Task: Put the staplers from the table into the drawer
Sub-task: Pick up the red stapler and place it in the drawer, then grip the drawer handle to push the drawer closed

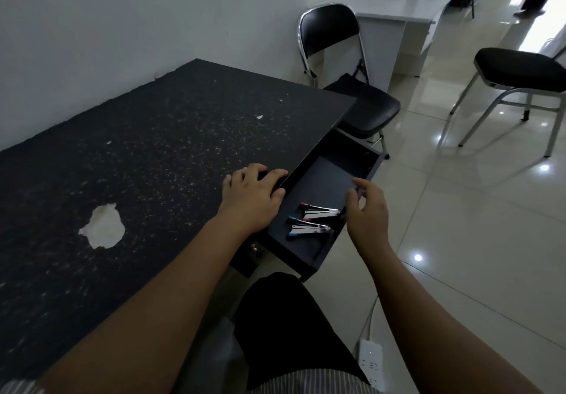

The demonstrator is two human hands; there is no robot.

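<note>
The dark drawer (321,185) stands pulled out from under the black table (153,154). Two staplers lie inside near its front: one with a red end (318,211) and one with a blue end (307,228), side by side. My left hand (254,197) rests flat on the table's edge beside the drawer, fingers spread, with a dark object partly hidden under the fingertips. My right hand (366,209) hovers over the drawer's right rim, fingers loosely curled and holding nothing.
A torn white patch (102,229) marks the tabletop. A black folding chair (352,87) stands just beyond the drawer, another chair (520,87) at the right. A white power strip (370,363) lies on the tiled floor. A white desk (407,4) is behind.
</note>
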